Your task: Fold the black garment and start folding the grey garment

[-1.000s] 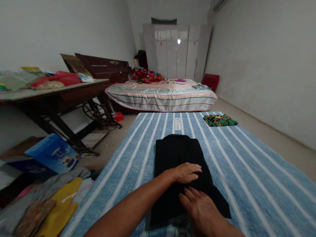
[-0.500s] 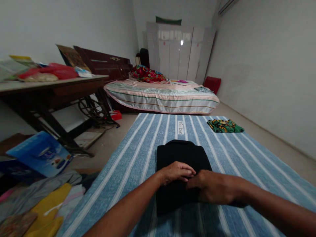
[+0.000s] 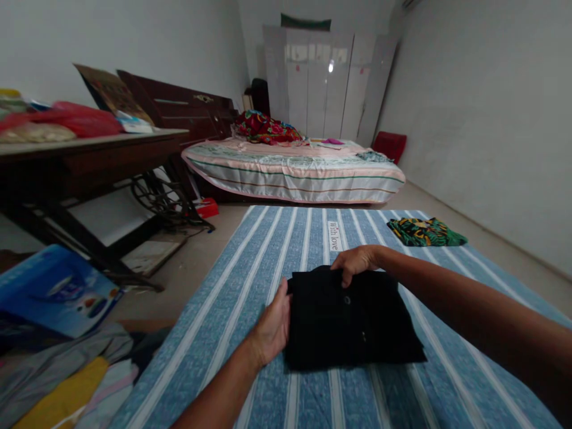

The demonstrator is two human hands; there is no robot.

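A black garment [image 3: 322, 325], folded into a thick flat block, lies on the blue-and-white striped cloth [image 3: 250, 286] in front of me. A round button shows on its upper face; whether it is a shirt or trousers I cannot tell. My right hand [image 3: 355, 262] pinches its far edge, thumb on top and the fingers tucked behind. Along the left side, my left hand [image 3: 273, 325] rests with its fingers against the edge, partly hidden by the fabric; its grip is unclear. A folded green, yellow and black patterned garment [image 3: 426, 232] lies at the far right of the cloth.
Beyond the striped surface stands a bed [image 3: 290, 176] with a red floral blanket [image 3: 268, 127]. To the left are a sewing-machine table [image 3: 98, 143], a blue box [image 3: 58, 295] and a heap of clothes [image 3: 67, 381] low down. Walls enclose both sides.
The near part of the black garment has been folded over, so a buttoned face shows. My right hand went from its middle to the far edge; my left hand moved to the left side.
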